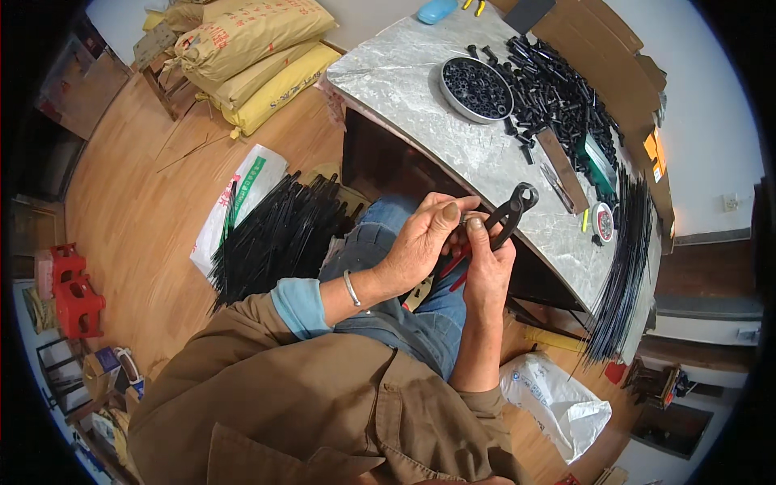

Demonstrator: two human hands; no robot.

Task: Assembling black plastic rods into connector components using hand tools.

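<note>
Head view, the only one supplied: your left hand, partly closed, thumb and fingers bent in toward the right; your right hand, curled around a pair of dark-headed nippers with red handles, thumb extended toward the left fingertips. The nippers lie above your lap, head pointing far right over the table edge, handles pointing near left. Between the two sets of fingertips, a small dark piece, apparently pinched; its form and exact hold you cannot tell, being mostly covered. Far, on the grey marbled table: one round bowl of small black rings or nuts; to its right, a heap of black bolts; at the right edge, a bundle of thin black rods. On the floor, left of your knees: a second bundle of black rods, partly on a white printed sack. Handling note, by judgement: best pinch the small piece firmly at the tips, steady both wrists close to your lap, and angle the nippers' head away from your left fingers while the thumbs work.
</note>
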